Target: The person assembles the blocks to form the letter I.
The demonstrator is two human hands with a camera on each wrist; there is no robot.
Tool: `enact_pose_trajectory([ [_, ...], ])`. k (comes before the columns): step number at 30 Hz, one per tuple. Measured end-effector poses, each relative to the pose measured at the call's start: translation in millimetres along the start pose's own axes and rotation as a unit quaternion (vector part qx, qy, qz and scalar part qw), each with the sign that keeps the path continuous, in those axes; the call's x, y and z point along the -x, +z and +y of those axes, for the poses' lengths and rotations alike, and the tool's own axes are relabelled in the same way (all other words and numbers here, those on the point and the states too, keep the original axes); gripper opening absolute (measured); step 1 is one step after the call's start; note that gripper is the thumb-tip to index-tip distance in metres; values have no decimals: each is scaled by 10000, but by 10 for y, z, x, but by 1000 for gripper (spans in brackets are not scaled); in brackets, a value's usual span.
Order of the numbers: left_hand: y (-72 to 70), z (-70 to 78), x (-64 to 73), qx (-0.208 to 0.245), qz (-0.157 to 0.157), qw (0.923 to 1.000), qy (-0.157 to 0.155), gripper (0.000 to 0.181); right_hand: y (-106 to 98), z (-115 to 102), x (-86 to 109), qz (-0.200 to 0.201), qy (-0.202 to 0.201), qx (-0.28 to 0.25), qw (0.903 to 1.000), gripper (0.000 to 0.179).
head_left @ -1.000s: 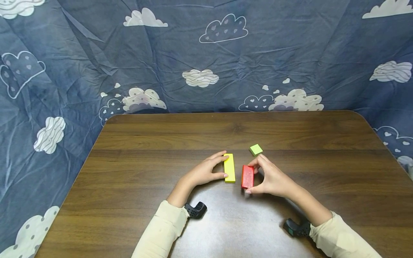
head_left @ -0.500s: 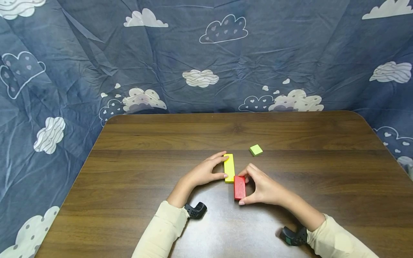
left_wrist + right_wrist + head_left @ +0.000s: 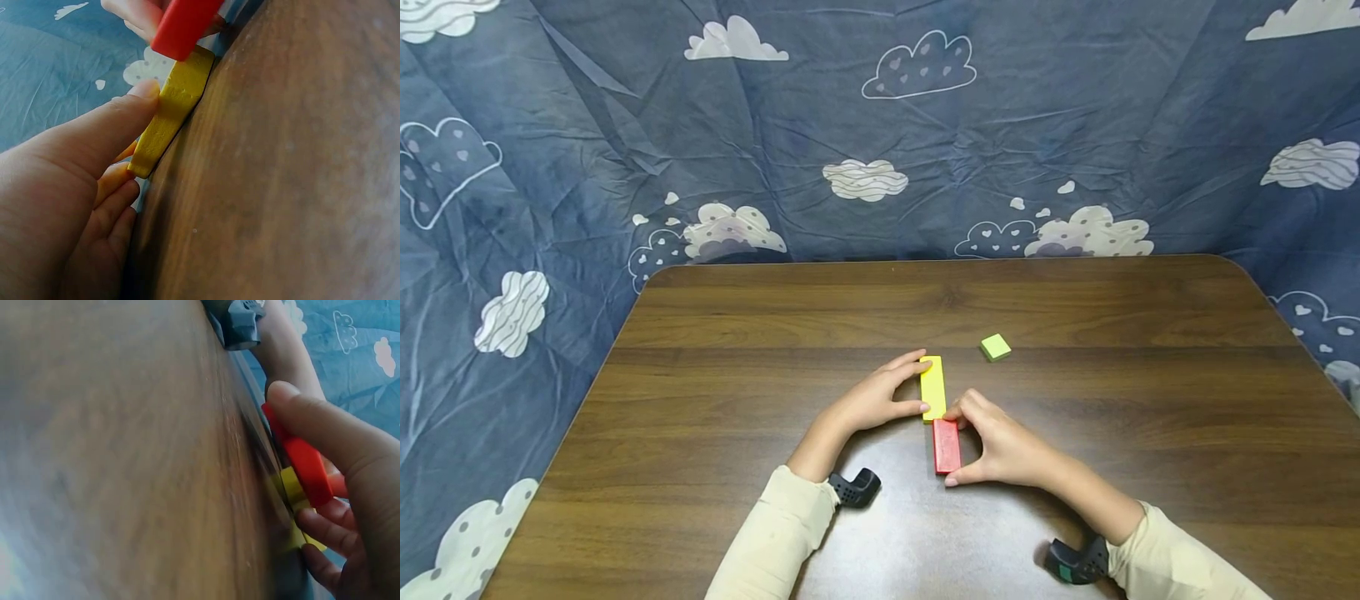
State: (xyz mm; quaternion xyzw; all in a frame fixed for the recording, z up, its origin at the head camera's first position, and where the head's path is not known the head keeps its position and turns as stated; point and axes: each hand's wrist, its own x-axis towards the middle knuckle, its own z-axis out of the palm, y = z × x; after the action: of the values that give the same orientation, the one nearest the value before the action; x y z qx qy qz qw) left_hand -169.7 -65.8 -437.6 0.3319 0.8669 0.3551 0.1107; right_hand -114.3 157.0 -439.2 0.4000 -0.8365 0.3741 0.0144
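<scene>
A flat yellow block (image 3: 932,389) lies lengthwise on the wooden table. My left hand (image 3: 868,404) holds it from the left, with the thumb near its front end and a fingertip at its far end. In my right hand (image 3: 1007,442) is a red block (image 3: 947,447), pinched at its two ends between thumb and fingers. The red block overlaps the near end of the yellow one in the head view. From the left wrist, the red block (image 3: 184,28) appears raised and tilted over the end of the yellow block (image 3: 172,103). Some right fingers are hidden behind it.
A small light-green square block (image 3: 996,347) sits farther back, right of the yellow block. The brown table (image 3: 760,317) reaches a dark blue cloth (image 3: 820,125) printed with clouds. Black devices (image 3: 855,488) are worn on both wrists.
My right hand has carried the red block left and toward me, from beside the yellow block to its near end. The left hand and yellow block have stayed in place.
</scene>
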Motion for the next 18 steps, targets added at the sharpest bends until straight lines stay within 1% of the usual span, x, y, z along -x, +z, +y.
enact_pose_trajectory([
  [5, -2, 10, -1, 3, 17, 10000, -9, 60, 23, -10, 6, -6, 48, 408, 9992, 65],
  [8, -5, 14, -1, -19, 14, 10000, -10, 60, 31, -18, 5, -34, 45, 552, 9985, 67],
  [14, 0, 3, -2, -71, 25, 10000, 24, 60, 47, -20, 0, 28, -117, 620, 9980, 68],
  [18, 0, 4, 1, -71, 32, 10000, 53, 60, 47, -23, -3, -6, -183, 590, 9981, 72],
])
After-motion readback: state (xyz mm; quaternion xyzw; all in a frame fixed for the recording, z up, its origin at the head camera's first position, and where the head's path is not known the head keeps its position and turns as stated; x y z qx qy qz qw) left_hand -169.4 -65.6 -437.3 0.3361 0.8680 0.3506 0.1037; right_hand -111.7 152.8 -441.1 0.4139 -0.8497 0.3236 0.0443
